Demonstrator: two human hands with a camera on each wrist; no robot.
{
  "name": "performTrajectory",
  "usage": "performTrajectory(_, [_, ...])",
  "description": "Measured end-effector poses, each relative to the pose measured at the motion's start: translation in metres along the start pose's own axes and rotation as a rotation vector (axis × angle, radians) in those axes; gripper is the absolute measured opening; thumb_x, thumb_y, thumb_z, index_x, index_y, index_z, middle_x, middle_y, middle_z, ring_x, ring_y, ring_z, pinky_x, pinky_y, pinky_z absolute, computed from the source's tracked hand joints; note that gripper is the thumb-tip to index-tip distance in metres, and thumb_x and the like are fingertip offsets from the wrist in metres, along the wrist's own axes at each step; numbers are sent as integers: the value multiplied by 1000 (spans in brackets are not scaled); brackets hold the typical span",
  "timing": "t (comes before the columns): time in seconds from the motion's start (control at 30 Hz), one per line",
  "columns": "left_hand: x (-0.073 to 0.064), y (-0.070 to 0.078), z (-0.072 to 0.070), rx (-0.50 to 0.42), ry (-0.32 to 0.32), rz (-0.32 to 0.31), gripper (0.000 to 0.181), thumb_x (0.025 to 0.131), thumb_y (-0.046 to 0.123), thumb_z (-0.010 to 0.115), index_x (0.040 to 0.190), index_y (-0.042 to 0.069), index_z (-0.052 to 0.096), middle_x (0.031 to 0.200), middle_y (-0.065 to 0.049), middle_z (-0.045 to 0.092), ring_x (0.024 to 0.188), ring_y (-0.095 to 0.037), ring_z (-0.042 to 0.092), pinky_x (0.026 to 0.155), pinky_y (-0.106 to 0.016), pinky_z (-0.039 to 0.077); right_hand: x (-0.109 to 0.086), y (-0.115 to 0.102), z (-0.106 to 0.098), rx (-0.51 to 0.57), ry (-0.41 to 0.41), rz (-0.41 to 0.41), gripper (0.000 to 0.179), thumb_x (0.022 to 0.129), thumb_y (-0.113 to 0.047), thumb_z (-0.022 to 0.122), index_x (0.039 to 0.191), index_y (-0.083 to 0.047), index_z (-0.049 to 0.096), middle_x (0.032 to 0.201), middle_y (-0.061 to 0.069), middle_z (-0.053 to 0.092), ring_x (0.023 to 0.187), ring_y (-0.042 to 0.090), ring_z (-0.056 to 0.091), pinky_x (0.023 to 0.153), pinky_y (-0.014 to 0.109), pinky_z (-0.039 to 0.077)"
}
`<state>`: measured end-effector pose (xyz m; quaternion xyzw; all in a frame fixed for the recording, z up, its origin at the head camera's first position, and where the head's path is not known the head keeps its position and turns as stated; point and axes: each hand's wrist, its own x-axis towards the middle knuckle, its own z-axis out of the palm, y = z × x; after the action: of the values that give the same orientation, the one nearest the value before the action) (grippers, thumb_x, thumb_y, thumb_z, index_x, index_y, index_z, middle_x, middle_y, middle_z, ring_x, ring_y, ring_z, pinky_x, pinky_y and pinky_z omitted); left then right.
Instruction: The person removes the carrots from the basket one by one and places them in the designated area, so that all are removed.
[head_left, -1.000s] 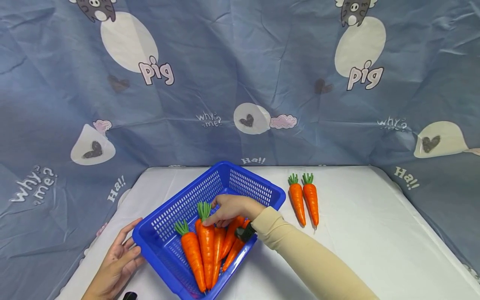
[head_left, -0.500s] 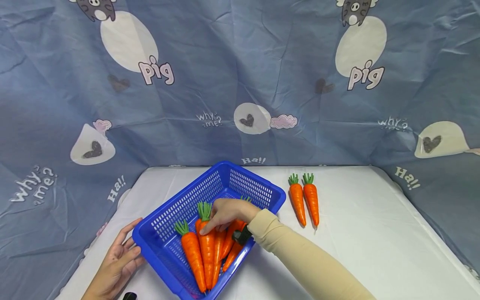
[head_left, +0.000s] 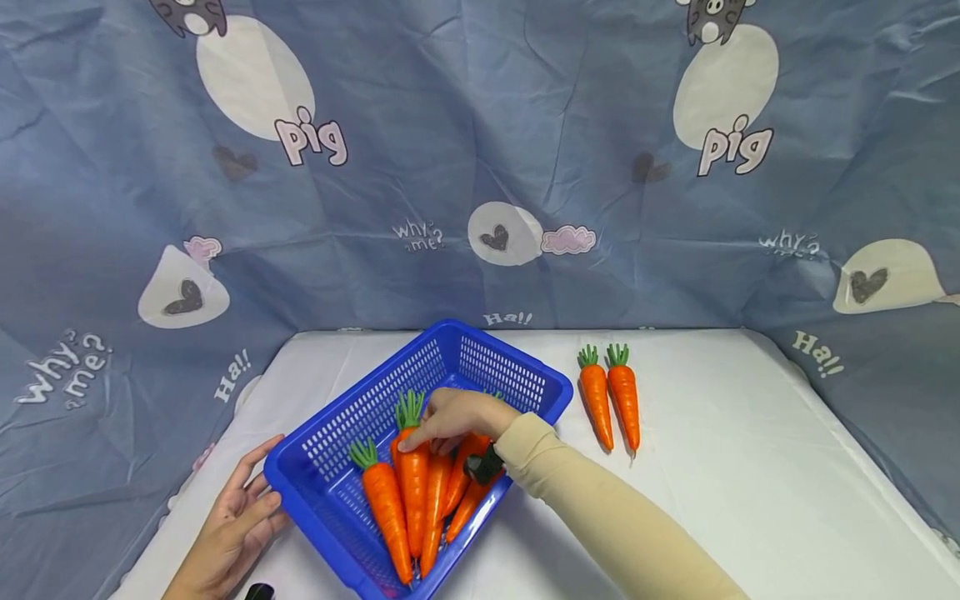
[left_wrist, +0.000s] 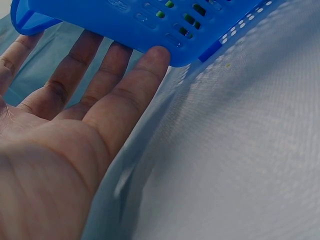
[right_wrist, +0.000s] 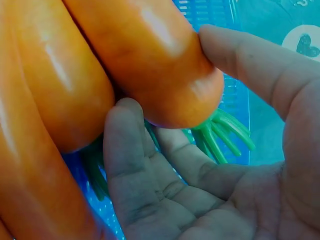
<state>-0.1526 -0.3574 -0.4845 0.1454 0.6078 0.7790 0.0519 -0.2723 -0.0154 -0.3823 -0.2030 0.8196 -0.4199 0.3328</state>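
Inside a blue plastic basket [head_left: 330, 533], set at an angle on the table, several orange carrots with green tops lie side by side. My right hand [head_left: 453, 414] reaches into it and grips a carrot [head_left: 413, 492] near its leafy end. The right wrist view shows the thumb [right_wrist: 235, 52] on one side of that carrot and the other fingers curled under the opposite side. My left hand [head_left: 236, 529] rests at the basket's left corner, its fingers [left_wrist: 125, 95] extended and touching the outer wall. One more carrot [head_left: 384, 500] lies to the left of the gripped one.
Two carrots [head_left: 621, 408] lie close together on the white tabletop [head_left: 720, 467], right of the basket. Behind the table hangs a blue printed cloth [head_left: 420, 167]. A small black object [head_left: 259, 592] shows at the bottom edge near my left wrist.
My right hand has shifted its hold on the carrot, and the carrot has slid slightly up and away within the basket. My left hand stays at the corner.
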Motion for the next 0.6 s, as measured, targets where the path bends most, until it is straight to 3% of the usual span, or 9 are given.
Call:
performTrajectory(0.17, [-1, 0, 0, 16, 29, -8, 65, 111, -3, 42, 167, 29, 29, 150, 9, 63, 132, -12, 68, 100, -36, 64, 5, 0, -1, 20, 38, 1, 50, 95, -28, 83, 61, -19, 49, 66, 3, 60, 63, 14, 60, 67, 27, 61])
performTrajectory(0.4, [-1, 0, 0, 25, 42, -14, 65, 111, -2, 43, 167, 29, 29, 149, 9, 64, 131, -12, 68, 99, -37, 64, 8, 1, -3, 86, 61, -27, 49, 96, -23, 83, 65, -18, 45, 66, -2, 51, 65, 13, 55, 66, 24, 56])
performTrajectory(0.6, [0, 1, 1, 14, 23, -2, 65, 111, -3, 42, 167, 29, 30, 150, 8, 63, 132, -12, 68, 99, -37, 64, 9, 3, -4, 97, 54, -14, 50, 93, -21, 85, 63, -17, 46, 65, -3, 53, 63, 12, 56, 64, 21, 51])
